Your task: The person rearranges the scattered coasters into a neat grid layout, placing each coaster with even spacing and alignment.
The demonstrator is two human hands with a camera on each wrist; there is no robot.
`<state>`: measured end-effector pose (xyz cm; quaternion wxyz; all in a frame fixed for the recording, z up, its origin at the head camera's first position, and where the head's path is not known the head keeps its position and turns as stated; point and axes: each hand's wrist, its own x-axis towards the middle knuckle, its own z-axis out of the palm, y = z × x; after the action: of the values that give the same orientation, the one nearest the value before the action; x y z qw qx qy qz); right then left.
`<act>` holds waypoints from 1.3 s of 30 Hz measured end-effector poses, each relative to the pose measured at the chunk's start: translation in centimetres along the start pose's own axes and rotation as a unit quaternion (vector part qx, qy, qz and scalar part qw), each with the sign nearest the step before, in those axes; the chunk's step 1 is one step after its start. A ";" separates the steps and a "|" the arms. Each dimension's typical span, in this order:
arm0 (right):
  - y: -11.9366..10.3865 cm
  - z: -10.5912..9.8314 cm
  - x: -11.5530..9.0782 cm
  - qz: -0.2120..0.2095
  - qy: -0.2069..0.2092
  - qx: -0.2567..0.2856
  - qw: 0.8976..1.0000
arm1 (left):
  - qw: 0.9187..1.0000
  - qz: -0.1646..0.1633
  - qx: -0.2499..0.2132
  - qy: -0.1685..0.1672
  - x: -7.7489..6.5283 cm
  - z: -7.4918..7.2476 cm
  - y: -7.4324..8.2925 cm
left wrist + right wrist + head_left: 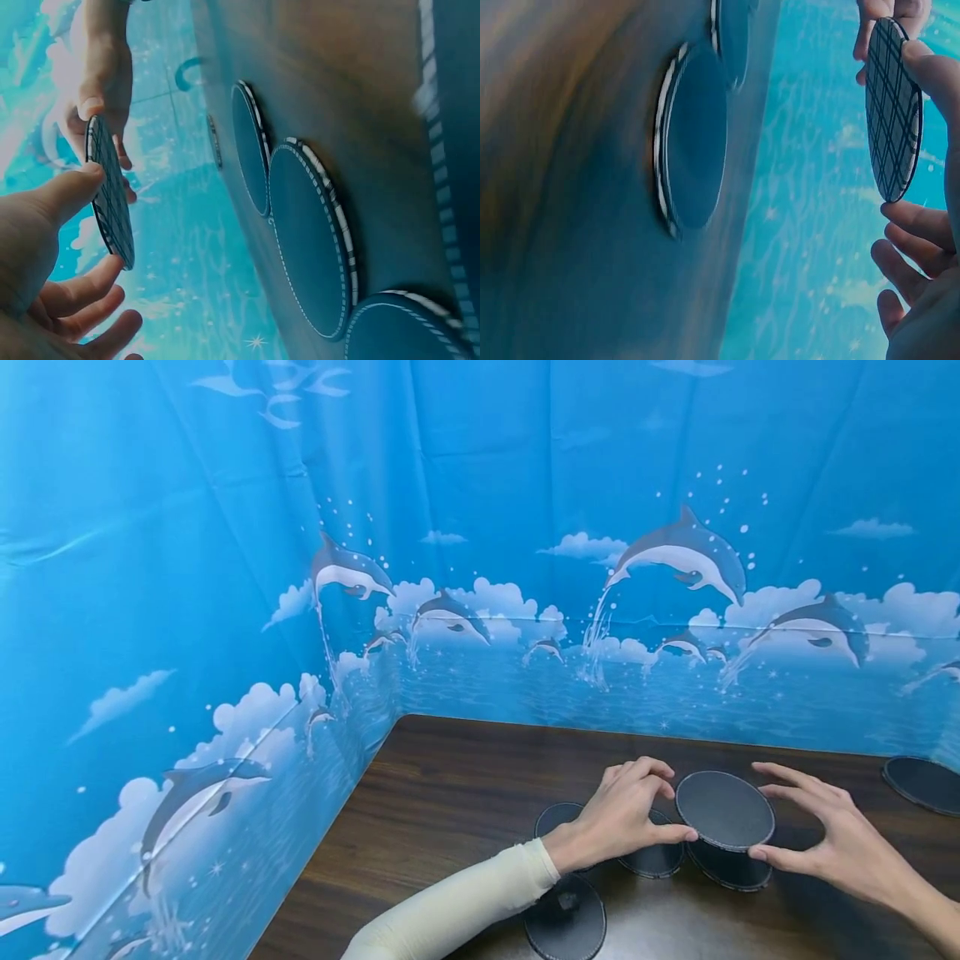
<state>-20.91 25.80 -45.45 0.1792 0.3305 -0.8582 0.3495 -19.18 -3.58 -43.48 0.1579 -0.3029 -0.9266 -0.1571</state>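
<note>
A round black coaster (pixel 725 810) is held above the table between both hands. My left hand (pixel 618 814) pinches its left edge with thumb and fingertip, the other fingers bent loosely beside it. On the opposite edge, my right hand (pixel 840 835) grips with thumb and index fingertip, its remaining fingers spread. The right wrist view reveals a plaid underside on the held coaster (pixel 892 112). Directly below it lies another black coaster (pixel 731 872), partly hidden. Under the left hand is a further coaster (pixel 652 860), with one more coaster (pixel 555 818) behind the left wrist.
Nearer the front, a coaster (pixel 567 922) lies beside the left sleeve (pixel 480 889). At the far right of the dark wooden table (pixel 465 768) rests another coaster (pixel 926 783). A blue dolphin-print curtain (pixel 480 485) hangs along the table's back and left edges.
</note>
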 end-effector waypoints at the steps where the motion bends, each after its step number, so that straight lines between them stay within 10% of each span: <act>1: -0.4 0.3 -0.2 -0.002 0.003 0.003 1.000 | 1.000 -0.002 -0.001 0.001 -0.6 -0.2 0.0; 21: -4.9 4.7 -2.9 0.022 -0.045 0.019 0.999 | 1.000 -0.017 0.004 0.006 -8.4 -1.1 -0.7; 39: -6.1 7.9 -4.7 0.012 -0.113 -0.077 0.991 | 0.996 -0.019 0.020 -0.089 -12.1 0.1 -0.6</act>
<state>-13.94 18.95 -50.53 0.1012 0.3426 -0.9012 0.2452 -10.22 -10.20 -48.35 0.0779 -0.2949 -0.9455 -0.1140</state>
